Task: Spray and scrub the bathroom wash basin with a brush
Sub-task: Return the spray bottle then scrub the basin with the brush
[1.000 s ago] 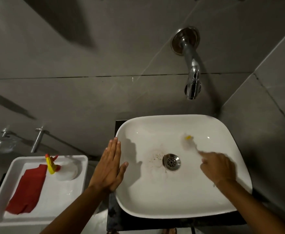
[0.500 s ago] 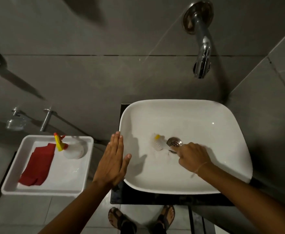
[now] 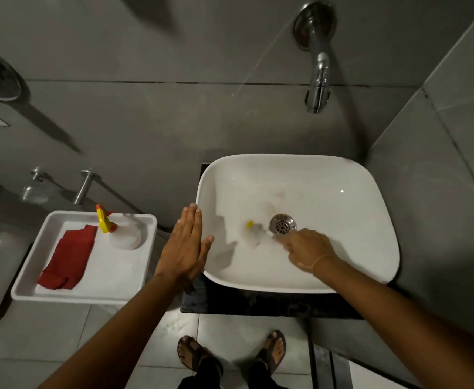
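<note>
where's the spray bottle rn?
Head view, left side: the spray bottle stands in the far right corner of the white tray, beside the red cloth and left of the wash basin; neither hand touches it.

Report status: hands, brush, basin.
Right hand shut on brush, head left of drain. Left hand open, flat on basin rim. Brownish marks above drain. Nothing in the way.

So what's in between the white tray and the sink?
The left hand. In the head view it lies flat between the tray and the basin, its thumb over the basin's rim. Below it is only floor.
</note>
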